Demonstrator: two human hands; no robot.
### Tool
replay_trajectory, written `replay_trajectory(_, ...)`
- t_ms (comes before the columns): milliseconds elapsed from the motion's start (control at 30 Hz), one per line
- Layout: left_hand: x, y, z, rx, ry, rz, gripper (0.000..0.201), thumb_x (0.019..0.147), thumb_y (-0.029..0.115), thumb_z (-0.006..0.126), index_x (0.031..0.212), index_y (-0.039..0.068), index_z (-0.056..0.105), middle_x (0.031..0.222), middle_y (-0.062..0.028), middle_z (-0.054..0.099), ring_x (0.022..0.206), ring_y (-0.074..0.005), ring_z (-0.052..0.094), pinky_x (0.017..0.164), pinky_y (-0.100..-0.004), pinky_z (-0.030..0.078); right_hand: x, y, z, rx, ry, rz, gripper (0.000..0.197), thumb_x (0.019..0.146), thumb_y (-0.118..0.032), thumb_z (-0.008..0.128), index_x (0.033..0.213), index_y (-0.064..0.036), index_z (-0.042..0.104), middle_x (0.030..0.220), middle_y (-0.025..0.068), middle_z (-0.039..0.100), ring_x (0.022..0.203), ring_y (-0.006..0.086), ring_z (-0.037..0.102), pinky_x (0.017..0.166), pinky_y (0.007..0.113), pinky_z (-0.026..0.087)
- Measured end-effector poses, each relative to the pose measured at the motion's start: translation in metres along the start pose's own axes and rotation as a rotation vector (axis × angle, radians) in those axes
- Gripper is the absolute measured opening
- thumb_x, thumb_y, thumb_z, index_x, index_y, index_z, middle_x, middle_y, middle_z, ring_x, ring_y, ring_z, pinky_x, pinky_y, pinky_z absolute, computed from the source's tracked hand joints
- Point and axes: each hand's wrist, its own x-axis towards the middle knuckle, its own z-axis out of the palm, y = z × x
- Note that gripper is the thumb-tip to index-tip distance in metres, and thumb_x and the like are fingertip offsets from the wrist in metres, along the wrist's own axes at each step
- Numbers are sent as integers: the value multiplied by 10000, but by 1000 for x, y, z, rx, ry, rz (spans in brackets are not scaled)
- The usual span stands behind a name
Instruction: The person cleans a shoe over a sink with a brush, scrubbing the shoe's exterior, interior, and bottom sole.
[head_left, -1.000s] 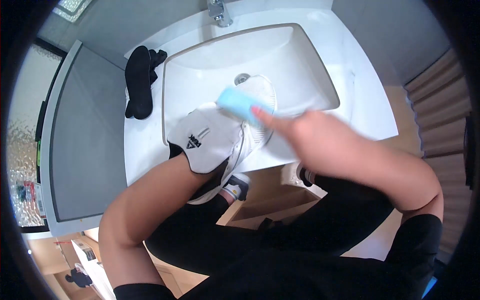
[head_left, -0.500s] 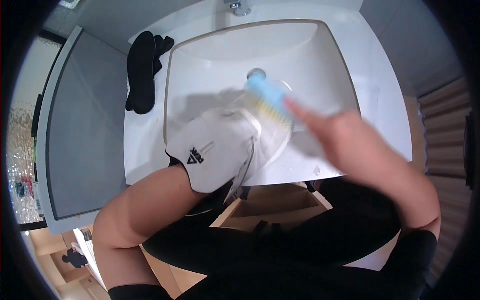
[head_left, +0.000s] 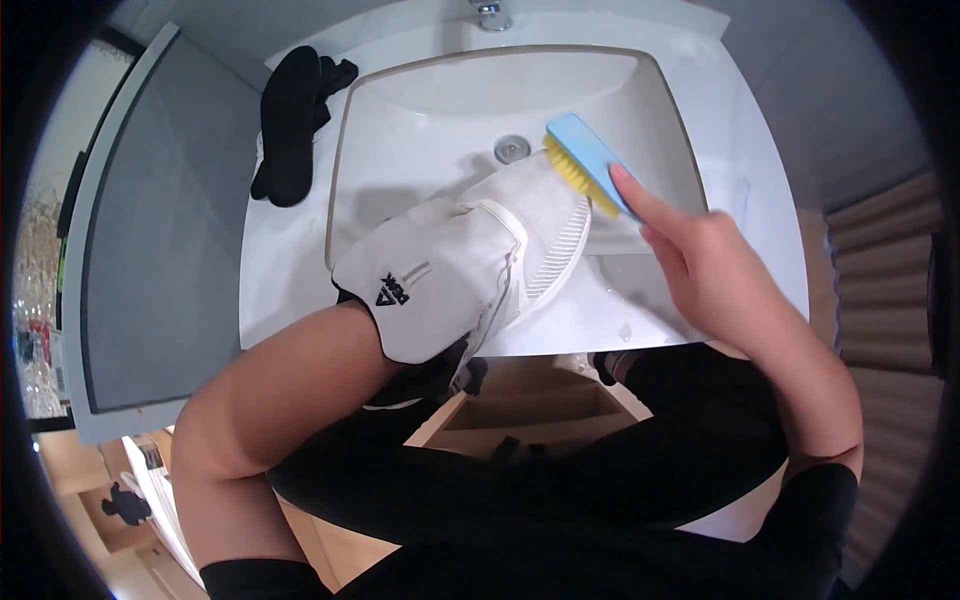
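Observation:
A white shoe (head_left: 430, 270) with a black mark on its tongue rests over the near rim of the sink, its toe reaching inside. My left forearm (head_left: 290, 385) runs up to the shoe's opening; the left hand is inside and its fingers are hidden. My right hand (head_left: 700, 255) grips a scrubbing brush (head_left: 590, 155) with a light blue back and yellow bristles, index finger laid along the back. The bristles are at the shoe's toe, beside the ribbed sole edge; whether they press on it I cannot tell.
The white sink (head_left: 650, 140) has a round drain (head_left: 512, 149) and a chrome faucet (head_left: 492, 15) behind it. A black insole (head_left: 290, 130) and a bunched black piece (head_left: 340, 75) lie on the left counter. Below the counter an open drawer (head_left: 530, 408) stands between my legs.
The brush has moved right and slightly up from over the shoe's toe, uncovering the drain and the ribbed sole edge. The shoe stays nearly in place.

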Motion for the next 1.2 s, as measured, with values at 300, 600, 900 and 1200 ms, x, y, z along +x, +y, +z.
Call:
replay_trajectory(300,7,16,-29,-113,-217,-159,132,843,132,600,882,74,711,902,-95,713,951,-242,688,894,-367,524,-34,9,25,-22,28,-421,757,848,89,564,1554,-140,418,657,226,607,523,333,612,586,397,528)
replay_trajectory(600,1,17,-35,93,-59,153,154,856,141,620,968,81,706,992,-163,700,974,-341,682,842,-419,566,-27,10,26,-113,84,-490,664,893,41,608,1522,-112,462,687,225,637,553,340,648,590,410,545)
replay_trajectory(900,9,15,-26,-77,-121,-126,165,866,128,603,996,65,683,1051,-153,686,1034,-319,664,884,-412,548,0,15,10,-36,122,-217,704,886,29,612,1549,-116,423,652,191,645,522,275,637,548,406,548)
replay_trajectory(1200,6,9,-20,-43,-85,34,148,865,128,600,973,49,663,970,-164,679,941,-361,669,840,-448,549,-19,18,30,-211,66,-561,741,899,-80,668,1561,-26,338,693,141,672,563,217,685,526,339,601)
